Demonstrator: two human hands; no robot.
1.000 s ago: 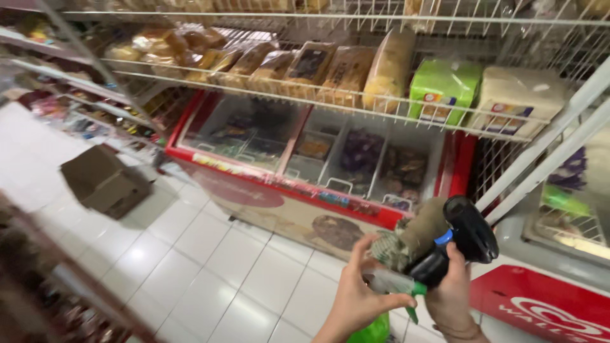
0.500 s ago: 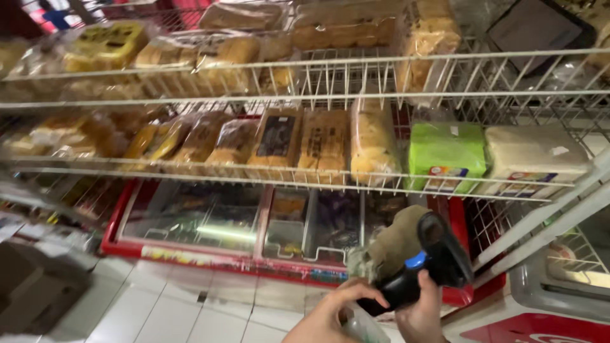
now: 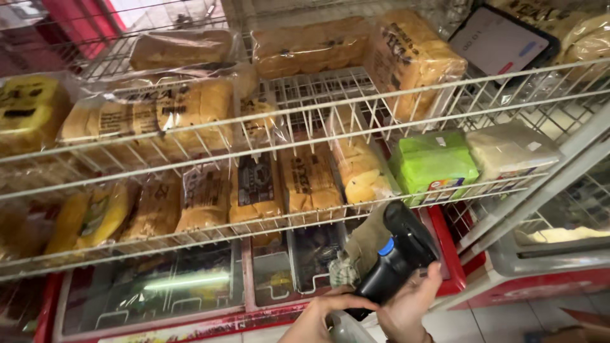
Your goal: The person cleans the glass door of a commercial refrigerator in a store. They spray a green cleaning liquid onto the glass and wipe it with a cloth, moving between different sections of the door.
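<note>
Fingers [image 3: 427,287] grip scanner [image 3: 397,257]; wire racks [image 3: 330,111] w/ bagged bread [image 3: 257,187].

White wire shelves [image 3: 330,105] carry bagged bread loaves [image 3: 254,190], green pack [image 3: 433,165].

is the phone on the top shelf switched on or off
On. The phone at the top right of the wire shelf shows a lit white screen; it lies tilted against the wires.

A black handheld scanner [image 3: 399,257] with a blue button sits in the lower right of the frame, tilted with its head pointing up-left. A grey-green cloth [image 3: 363,244] is bunched just behind it, touching its left side.
</note>
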